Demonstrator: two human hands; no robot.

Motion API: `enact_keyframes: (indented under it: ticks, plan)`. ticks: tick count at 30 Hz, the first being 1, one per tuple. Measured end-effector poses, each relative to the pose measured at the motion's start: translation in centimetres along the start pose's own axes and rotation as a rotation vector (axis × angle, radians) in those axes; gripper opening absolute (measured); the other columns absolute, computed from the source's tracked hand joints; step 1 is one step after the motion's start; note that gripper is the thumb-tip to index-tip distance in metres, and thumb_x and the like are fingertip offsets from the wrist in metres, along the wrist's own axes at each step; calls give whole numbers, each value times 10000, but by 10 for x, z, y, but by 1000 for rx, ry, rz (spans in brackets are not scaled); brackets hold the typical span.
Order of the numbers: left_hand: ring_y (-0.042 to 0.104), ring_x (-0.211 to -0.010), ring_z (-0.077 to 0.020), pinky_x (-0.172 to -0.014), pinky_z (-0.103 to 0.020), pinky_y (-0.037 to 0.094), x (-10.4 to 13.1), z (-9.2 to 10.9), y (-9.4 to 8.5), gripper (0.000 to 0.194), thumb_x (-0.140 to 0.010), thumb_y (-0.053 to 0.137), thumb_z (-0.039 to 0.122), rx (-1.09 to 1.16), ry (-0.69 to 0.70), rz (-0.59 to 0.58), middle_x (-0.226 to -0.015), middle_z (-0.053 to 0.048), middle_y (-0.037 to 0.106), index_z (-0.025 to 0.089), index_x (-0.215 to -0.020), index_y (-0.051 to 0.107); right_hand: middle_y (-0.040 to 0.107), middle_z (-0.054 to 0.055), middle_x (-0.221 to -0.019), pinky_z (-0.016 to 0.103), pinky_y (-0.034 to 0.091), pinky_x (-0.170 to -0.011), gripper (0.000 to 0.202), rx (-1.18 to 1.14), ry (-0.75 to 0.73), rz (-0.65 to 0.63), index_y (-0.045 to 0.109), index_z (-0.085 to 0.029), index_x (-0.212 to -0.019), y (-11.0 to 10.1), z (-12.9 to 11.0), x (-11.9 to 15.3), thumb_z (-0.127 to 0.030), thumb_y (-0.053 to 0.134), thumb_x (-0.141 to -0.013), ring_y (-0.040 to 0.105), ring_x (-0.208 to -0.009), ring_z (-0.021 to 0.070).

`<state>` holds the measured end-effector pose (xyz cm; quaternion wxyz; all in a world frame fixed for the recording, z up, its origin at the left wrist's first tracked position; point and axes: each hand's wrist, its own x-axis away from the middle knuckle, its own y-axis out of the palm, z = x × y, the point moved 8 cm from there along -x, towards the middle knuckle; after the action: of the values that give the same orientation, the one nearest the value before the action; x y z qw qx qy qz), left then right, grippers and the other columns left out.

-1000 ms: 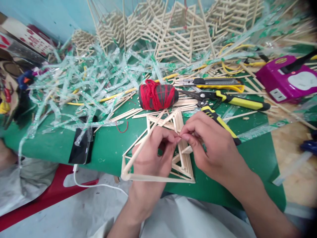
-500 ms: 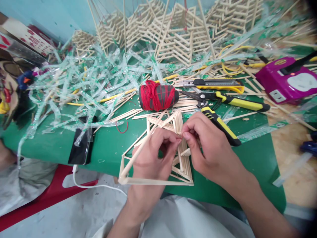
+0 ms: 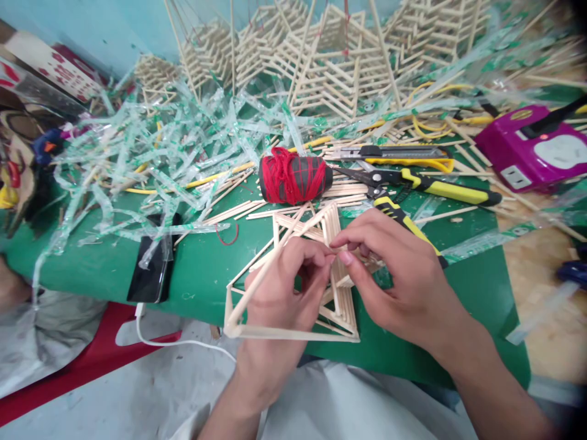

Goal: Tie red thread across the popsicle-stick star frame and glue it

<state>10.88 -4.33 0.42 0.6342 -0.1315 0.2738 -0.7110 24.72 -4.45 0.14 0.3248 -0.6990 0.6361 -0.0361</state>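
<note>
A small frame of glued wooden sticks [image 3: 346, 305] rests at the near edge of the green table. My left hand [image 3: 287, 287] reaches up through it, thumb and forefinger pinched together on something too small to make out. Touching those fingertips from the right is my right hand [image 3: 398, 275], its thumb and forefinger bent close together; whatever they hold is hidden. Just beyond the frame lies a dark spool wound with red thread [image 3: 293, 177]. Pliers with yellow and black grips [image 3: 444, 188] lie past my right hand, beside a utility knife [image 3: 403, 153].
Clear and green tape strips [image 3: 178, 140] cover the back left, with loose sticks [image 3: 229, 208] among them. Stick lattice structures [image 3: 330, 67] stand along the wall. A phone [image 3: 153, 263] on a white cable lies left; a purple power box [image 3: 534, 146] sits right. Another person's hand [image 3: 11, 284] shows far left.
My right forefinger has straightened toward my left fingertips, and the right hand has shifted slightly. My left hand keeps its pinch within the stick frame.
</note>
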Motion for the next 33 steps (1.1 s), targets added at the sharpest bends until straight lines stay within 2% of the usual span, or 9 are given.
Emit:
enact_keyframes:
  ticks: [6, 17, 22, 26, 33]
  plan:
    - [701, -757, -109, -647, -215, 545, -1, 2, 0, 122, -920, 668, 152, -35, 26, -3, -851, 29, 708, 240, -885, 590, 593, 45, -869, 297, 460, -689, 170, 31, 20, -19, 553, -198, -896, 3, 2, -2, -39, 509, -935, 564, -811, 161]
    - [705, -817, -104, -700, -206, 555, 1, 3, 0, 110, -931, 657, 150, -56, 23, -30, -868, 34, 688, 242, -920, 599, 569, 43, -857, 295, 445, -659, 168, 46, 18, 13, 522, -204, -892, 2, -2, -3, -41, 496, -924, 549, -794, 166]
    - [705, -861, -118, -709, -205, 555, 2, 1, -1, 111, -931, 646, 133, -23, 19, -29, -879, 18, 680, 236, -940, 609, 570, 39, -861, 273, 457, -668, 149, 21, 7, 36, 556, -178, -908, 2, -2, -3, -35, 518, -928, 547, -789, 141]
    - [707, -876, -114, -693, -195, 546, 3, -1, -3, 131, -931, 631, 111, 25, 10, -3, -888, 24, 689, 241, -940, 615, 595, 52, -902, 256, 473, -688, 152, 24, 11, 80, 622, -135, -999, -3, 0, -1, -28, 563, -909, 565, -811, 126]
    - [702, -837, -101, -673, -189, 545, 4, -1, -5, 177, -906, 634, 61, 58, -10, 46, -876, 36, 705, 238, -903, 614, 628, 74, -898, 326, 512, -731, 117, 67, -14, 7, 660, -116, -942, 3, -2, 0, -30, 592, -900, 605, -851, 175]
